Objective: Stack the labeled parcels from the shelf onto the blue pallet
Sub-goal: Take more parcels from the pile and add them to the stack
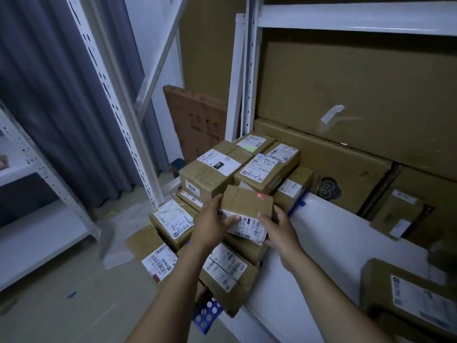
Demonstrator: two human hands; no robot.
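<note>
Just above the stacked parcels (210,174) on the blue pallet (206,315), the left hand (212,224) grips the left end of the small parcel (247,201). Its long axis runs left to right, with the label tilted toward the person. The right hand (279,229) grips its right end.

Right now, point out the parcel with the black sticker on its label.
The tall parcel at the stack's top left: only its label carries a black 15H sticker.
</note>
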